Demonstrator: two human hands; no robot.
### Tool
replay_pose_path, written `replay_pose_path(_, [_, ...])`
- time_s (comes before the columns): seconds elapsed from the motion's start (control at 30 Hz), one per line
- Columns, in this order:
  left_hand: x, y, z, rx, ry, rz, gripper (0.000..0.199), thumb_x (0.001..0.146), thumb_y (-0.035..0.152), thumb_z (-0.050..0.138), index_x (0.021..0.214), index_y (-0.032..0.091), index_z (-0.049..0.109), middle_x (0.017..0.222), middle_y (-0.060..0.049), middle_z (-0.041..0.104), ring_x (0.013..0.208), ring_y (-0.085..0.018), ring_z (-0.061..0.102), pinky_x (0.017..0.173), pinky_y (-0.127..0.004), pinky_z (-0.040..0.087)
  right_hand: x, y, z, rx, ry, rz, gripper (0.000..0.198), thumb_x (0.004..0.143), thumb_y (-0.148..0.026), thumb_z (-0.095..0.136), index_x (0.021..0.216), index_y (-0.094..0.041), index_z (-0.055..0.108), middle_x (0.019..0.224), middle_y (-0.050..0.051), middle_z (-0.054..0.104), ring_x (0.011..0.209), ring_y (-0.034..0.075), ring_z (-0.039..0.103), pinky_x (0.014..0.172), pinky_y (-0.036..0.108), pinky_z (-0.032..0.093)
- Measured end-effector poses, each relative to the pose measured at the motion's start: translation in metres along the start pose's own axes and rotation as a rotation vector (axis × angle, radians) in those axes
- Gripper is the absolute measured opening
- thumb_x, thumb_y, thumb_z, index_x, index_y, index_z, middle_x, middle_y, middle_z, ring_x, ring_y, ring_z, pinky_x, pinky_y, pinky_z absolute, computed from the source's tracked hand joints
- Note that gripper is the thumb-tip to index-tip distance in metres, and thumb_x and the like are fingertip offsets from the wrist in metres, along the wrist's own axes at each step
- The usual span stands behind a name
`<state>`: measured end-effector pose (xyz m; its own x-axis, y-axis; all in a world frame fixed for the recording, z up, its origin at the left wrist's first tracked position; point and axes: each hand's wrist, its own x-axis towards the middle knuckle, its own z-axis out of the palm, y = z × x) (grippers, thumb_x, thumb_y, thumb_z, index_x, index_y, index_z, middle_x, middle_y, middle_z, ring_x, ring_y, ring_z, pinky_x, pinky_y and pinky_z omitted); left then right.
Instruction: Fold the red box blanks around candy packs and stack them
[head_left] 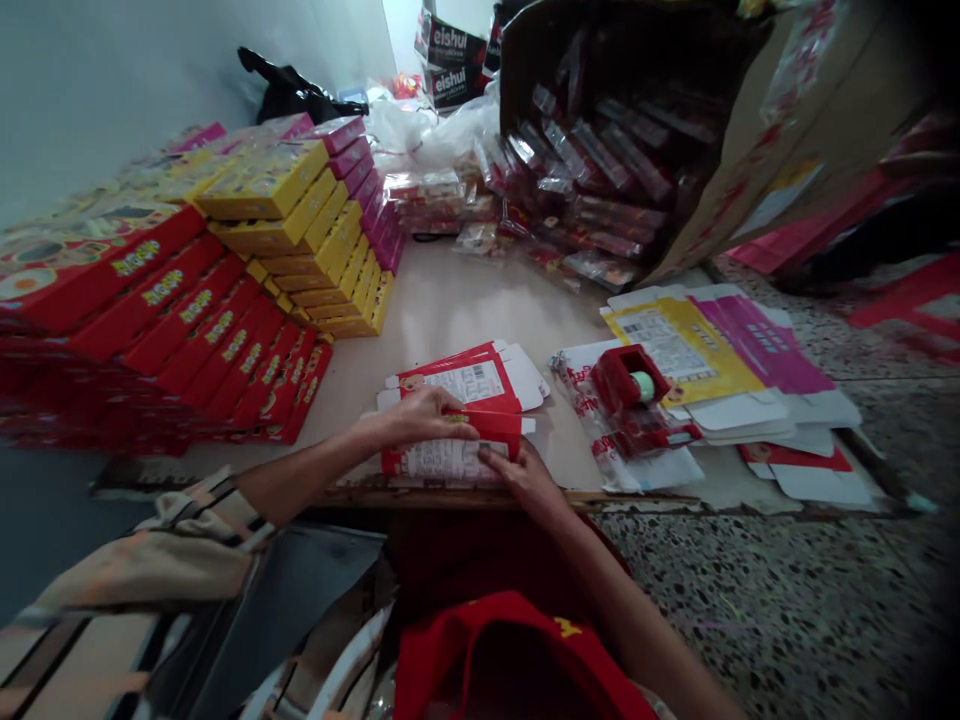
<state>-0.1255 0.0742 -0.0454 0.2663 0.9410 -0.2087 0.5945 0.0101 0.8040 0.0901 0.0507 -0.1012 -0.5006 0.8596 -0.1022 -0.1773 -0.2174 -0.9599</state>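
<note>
Near the table's front edge I hold a red and white carton (439, 460), its printed white panel facing me. My left hand (427, 418) lies over its top with the fingers closed along the upper edge. At its right end my right hand (521, 470) grips the carton, thumb on the front panel. A white end flap sticks out at the upper right of the carton. Just behind it lie flat red and white cartons (472, 380), partly covered by my left hand.
Stacked red boxes (217, 330) and yellow boxes (300, 240) stand at left, with magenta boxes (367, 190) behind. A large cardboard box (757, 170) of wrapped packets lies tipped at the back. A red tape dispenser (630, 385) and flat yellow cartons (675, 350) lie at right.
</note>
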Motion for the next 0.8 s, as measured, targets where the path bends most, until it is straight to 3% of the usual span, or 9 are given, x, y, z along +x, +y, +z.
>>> replay_pose_path(0.13, [0.022, 0.012, -0.018, 0.095, -0.040, -0.024, 0.045, 0.068, 0.057, 0.083, 0.055, 0.017, 0.066, 0.047, 0.005, 0.047, 0.048, -0.009, 0.040, 0.047, -0.023, 0.024, 0.013, -0.002, -0.008, -0.047, 0.240, -0.043, 0.047, 0.076, -0.049, 0.081, 0.111, -0.019, 0.073, 0.109, 0.010, 0.078, 0.101, 0.030, 0.072, 0.094, 0.047, 0.058])
replay_pose_path(0.23, [0.005, 0.037, -0.021, 0.011, 0.216, -0.032, 0.038, 0.078, 0.055, 0.079, 0.080, 0.016, 0.078, 0.062, 0.002, 0.064, 0.059, -0.013, 0.055, 0.053, -0.021, 0.036, 0.011, -0.017, -0.015, -0.299, 0.576, -0.238, 0.064, 0.075, -0.047, 0.084, 0.130, -0.019, 0.066, 0.129, 0.015, 0.068, 0.120, 0.033, 0.063, 0.107, 0.053, 0.049])
replay_pose_path(0.3, [-0.014, 0.052, -0.011, -0.254, 0.386, -0.066, 0.043, 0.082, 0.056, 0.076, 0.098, 0.016, 0.079, 0.075, -0.001, 0.073, 0.067, -0.018, 0.065, 0.060, -0.025, 0.047, 0.009, -0.031, -0.012, -0.302, 0.650, -0.321, 0.091, 0.069, -0.046, 0.090, 0.147, -0.020, 0.050, 0.143, 0.018, 0.058, 0.133, 0.035, 0.055, 0.112, 0.054, 0.046])
replay_pose_path(0.37, [-0.032, 0.059, 0.008, -0.561, 0.453, -0.106, 0.049, 0.082, 0.060, 0.076, 0.105, 0.017, 0.077, 0.083, -0.004, 0.077, 0.071, -0.023, 0.071, 0.065, -0.031, 0.055, 0.007, -0.046, -0.002, -0.114, 0.475, -0.319, 0.104, 0.074, -0.045, 0.087, 0.158, -0.024, 0.031, 0.147, 0.017, 0.056, 0.133, 0.034, 0.057, 0.110, 0.052, 0.050])
replay_pose_path(0.43, [-0.046, 0.055, 0.031, -0.716, 0.492, -0.143, 0.052, 0.079, 0.063, 0.078, 0.102, 0.017, 0.074, 0.086, -0.007, 0.078, 0.074, -0.025, 0.073, 0.069, -0.035, 0.059, 0.005, -0.058, 0.012, 0.082, 0.278, -0.273, 0.098, 0.084, -0.040, 0.079, 0.161, -0.029, 0.021, 0.143, 0.014, 0.062, 0.125, 0.030, 0.065, 0.104, 0.049, 0.056])
replay_pose_path(0.53, [-0.061, 0.037, 0.059, -0.653, 0.683, -0.186, 0.058, 0.070, 0.065, 0.084, 0.099, 0.018, 0.065, 0.093, -0.009, 0.076, 0.081, -0.026, 0.074, 0.070, -0.032, 0.059, -0.002, -0.065, 0.024, 0.194, 0.143, -0.136, 0.084, 0.087, -0.034, 0.078, 0.157, -0.030, 0.033, 0.135, 0.010, 0.070, 0.113, 0.029, 0.072, 0.098, 0.047, 0.061])
replay_pose_path(0.63, [-0.071, 0.025, 0.070, -0.645, 0.899, -0.103, 0.076, 0.066, 0.062, 0.089, 0.121, 0.025, 0.051, 0.106, -0.006, 0.072, 0.084, -0.023, 0.074, 0.070, -0.029, 0.059, -0.018, -0.059, 0.021, 0.268, 0.016, 0.049, 0.086, 0.082, -0.031, 0.082, 0.155, -0.034, 0.038, 0.130, 0.007, 0.074, 0.107, 0.031, 0.075, 0.093, 0.050, 0.063])
replay_pose_path(0.7, [-0.074, 0.027, 0.071, -0.666, 0.897, -0.032, 0.076, 0.075, 0.059, 0.084, 0.134, 0.030, 0.045, 0.108, -0.003, 0.070, 0.082, -0.020, 0.073, 0.070, -0.027, 0.058, -0.028, -0.052, 0.015, 0.292, -0.007, 0.118, 0.087, 0.082, -0.031, 0.082, 0.156, -0.037, 0.037, 0.129, 0.005, 0.074, 0.107, 0.031, 0.075, 0.093, 0.050, 0.063])
replay_pose_path(0.8, [-0.074, 0.033, 0.070, -0.673, 0.770, -0.025, 0.054, 0.090, 0.056, 0.070, 0.134, 0.028, 0.055, 0.099, -0.002, 0.071, 0.079, -0.019, 0.071, 0.069, -0.026, 0.057, -0.035, -0.043, 0.010, 0.240, -0.003, 0.140, 0.075, 0.084, -0.036, 0.080, 0.151, -0.035, 0.045, 0.124, 0.004, 0.076, 0.110, 0.029, 0.074, 0.097, 0.047, 0.061])
